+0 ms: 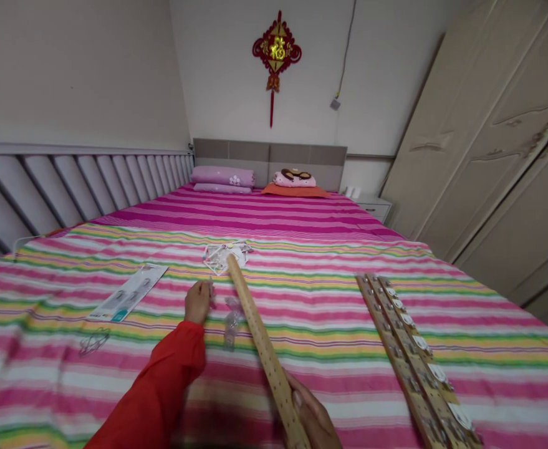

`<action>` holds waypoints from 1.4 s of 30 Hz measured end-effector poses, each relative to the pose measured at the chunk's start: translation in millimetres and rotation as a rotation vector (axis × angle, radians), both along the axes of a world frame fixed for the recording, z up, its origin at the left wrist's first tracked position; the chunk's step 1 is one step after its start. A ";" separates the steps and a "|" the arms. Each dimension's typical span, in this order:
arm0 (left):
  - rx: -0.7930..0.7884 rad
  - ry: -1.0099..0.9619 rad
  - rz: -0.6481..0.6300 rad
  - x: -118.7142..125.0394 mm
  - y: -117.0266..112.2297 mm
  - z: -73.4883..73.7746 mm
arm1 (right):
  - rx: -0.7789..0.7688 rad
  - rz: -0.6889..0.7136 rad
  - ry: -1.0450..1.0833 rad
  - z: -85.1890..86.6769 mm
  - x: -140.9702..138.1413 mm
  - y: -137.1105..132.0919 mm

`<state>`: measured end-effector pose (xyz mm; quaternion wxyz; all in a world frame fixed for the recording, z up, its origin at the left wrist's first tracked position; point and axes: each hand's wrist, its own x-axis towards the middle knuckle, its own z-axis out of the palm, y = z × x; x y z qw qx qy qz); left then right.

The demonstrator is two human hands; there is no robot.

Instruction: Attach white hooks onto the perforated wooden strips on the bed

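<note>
While in right hand [313, 415] — wooden strip [255, 324].

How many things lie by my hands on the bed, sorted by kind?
plain wooden strip in right hand: 1
knobbed wooden racks, side by side: 2
printed package card: 1
clear wrappers: 2
Total: 6

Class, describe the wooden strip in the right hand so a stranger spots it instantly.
Find the striped bed. Over its near middle, the right hand holds a wooden strip slanting away. Unlike the knobbed strips lying to its right, it shows only holes, no white knobs.
</note>
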<state>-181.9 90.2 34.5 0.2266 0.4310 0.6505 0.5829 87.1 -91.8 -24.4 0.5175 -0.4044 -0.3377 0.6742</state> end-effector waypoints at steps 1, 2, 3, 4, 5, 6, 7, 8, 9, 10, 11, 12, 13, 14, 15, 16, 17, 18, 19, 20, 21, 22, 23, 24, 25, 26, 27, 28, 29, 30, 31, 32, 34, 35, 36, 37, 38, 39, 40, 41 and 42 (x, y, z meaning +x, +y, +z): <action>-0.016 0.027 -0.001 -0.3 -3.0 1.1 | -0.043 0.004 0.078 -3.0 -5.4 0.6; -0.026 0.066 0.007 0.4 -6.6 2.1 | -0.074 0.002 0.161 -5.2 -11.2 2.1; -0.027 0.114 0.017 2.6 -10.8 2.6 | -0.094 -0.021 0.243 -6.6 -17.5 4.4; -0.014 0.160 0.023 6.8 -15.8 2.4 | -0.105 -0.057 0.317 -7.0 -24.2 7.3; 0.000 0.196 0.007 13.2 -21.9 1.1 | -0.117 -0.075 0.378 -6.4 -31.1 10.6; 0.017 0.220 -0.035 22.0 -28.9 -1.4 | -0.128 -0.083 0.426 -5.1 -38.2 14.0; 0.027 0.225 -0.108 32.8 -36.8 -5.3 | -0.133 -0.066 0.461 -3.3 -45.3 17.3; 0.016 0.219 -0.202 45.0 -45.3 -10.4 | -0.131 -0.049 0.484 -1.2 -52.0 20.4; 0.017 0.236 -0.284 58.0 -53.9 -16.7 | -0.124 -0.035 0.495 1.0 -58.0 23.1; 0.029 0.277 -0.355 70.7 -62.0 -23.8 | -0.112 -0.027 0.492 3.1 -63.0 25.5; 0.044 0.321 -0.402 82.5 -69.3 -31.6 | -0.088 -0.023 0.471 4.9 -66.5 27.3; 0.040 0.349 -0.419 92.6 -75.2 -39.5 | -0.054 -0.015 0.431 6.4 -68.3 28.5; 0.030 0.368 -0.410 100.6 -79.6 -47.2 | -0.008 -0.001 0.368 7.5 -68.2 29.0; 0.019 0.384 -0.400 106.4 -82.4 -54.4 | 0.049 0.013 0.285 8.0 -66.1 28.6; 0.013 0.396 -0.387 110.1 -83.7 -60.9 | 0.109 0.030 0.189 7.7 -62.1 27.3; 0.014 0.407 -0.371 112.2 -83.8 -66.5 | 0.160 0.049 0.091 6.6 -56.3 24.8; 0.021 0.418 -0.358 113.1 -82.9 -71.1 | 0.191 0.063 0.003 4.5 -48.9 21.0; 0.034 0.427 -0.344 113.2 -81.4 -74.9 | 0.198 0.069 -0.066 1.3 -40.0 15.9; 0.046 0.435 -0.327 113.0 -79.4 -78.0 | 0.184 0.062 -0.111 -3.0 -29.6 9.5; 0.054 0.441 -0.313 112.6 -77.4 -80.5 | 0.148 0.042 -0.129 -8.3 -18.0 2.0; 0.059 0.445 -0.301 112.4 -75.4 -82.5 | 0.111 -0.004 -0.128 -14.2 -5.0 -6.3; 0.059 0.449 -0.292 112.2 -73.6 -84.2 | 0.077 -0.075 -0.113 -20.5 9.2 -15.1; 0.057 0.454 -0.287 112.0 -72.0 -85.4 | 0.041 -0.155 -0.085 -26.5 24.5 -24.0; 0.052 0.462 -0.285 111.9 -70.8 -86.2 | 0.009 -0.280 -0.052 -31.7 40.7 -32.5; 0.046 0.471 -0.284 111.7 -69.8 -86.7 | -0.023 -0.410 -0.010 -35.6 57.4 -40.3; 0.038 0.479 -0.282 111.4 -69.1 -86.8 | -0.055 -0.541 0.028 -37.8 74.0 -47.0; 0.029 0.486 -0.278 110.9 -68.6 -86.6 | -0.075 -0.697 0.059 -38.1 90.1 -52.3; 0.021 0.489 -0.274 110.3 -68.2 -86.0 | -0.105 -0.788 0.082 -36.6 105.2 -56.1; 0.015 0.491 -0.275 109.5 -68.1 -85.3 | -0.138 -0.850 0.097 -33.6 118.6 -58.4; 0.010 0.491 -0.278 108.6 -68.1 -84.4 | -0.177 -0.870 0.111 -29.6 130.0 -59.3; 0.005 0.490 -0.283 107.6 -68.4 -83.5 | -0.193 -0.872 0.143 -25.1 139.1 -59.1; -0.001 0.491 -0.294 106.7 -68.9 -82.6 | -0.196 -0.858 0.176 -20.8 145.9 -58.2; -0.019 0.490 -0.316 105.0 -70.8 -81.1 | -0.169 -0.807 0.258 -14.2 153.0 -55.2; -0.030 0.487 -0.322 104.4 -72.3 -80.6 | -0.154 -0.782 0.301 -12.3 154.0 -53.5; -0.041 0.483 -0.327 103.9 -74.0 -80.1 | -0.143 -0.759 0.345 -11.3 154.0 -51.8; -0.050 0.478 -0.331 103.5 -76.0 -79.5 | -0.141 -0.738 0.386 -11.1 153.3 -49.9; -0.060 0.472 -0.332 103.3 -78.2 -78.9 | -0.142 -0.716 0.421 -11.3 152.3 -47.9; -0.070 0.463 -0.331 103.2 -80.6 -78.1 | -0.142 -0.695 0.449 -11.8 151.5 -45.7; -0.081 0.453 -0.327 103.3 -82.9 -76.9 | -0.140 -0.674 0.471 -12.3 150.9 -43.2; -0.092 0.442 -0.319 103.5 -85.3 -75.4 | -0.135 -0.654 0.489 -12.7 150.8 -40.4; -0.103 0.430 -0.306 104.0 -87.7 -73.6 | -0.129 -0.640 0.506 -13.1 151.1 -37.4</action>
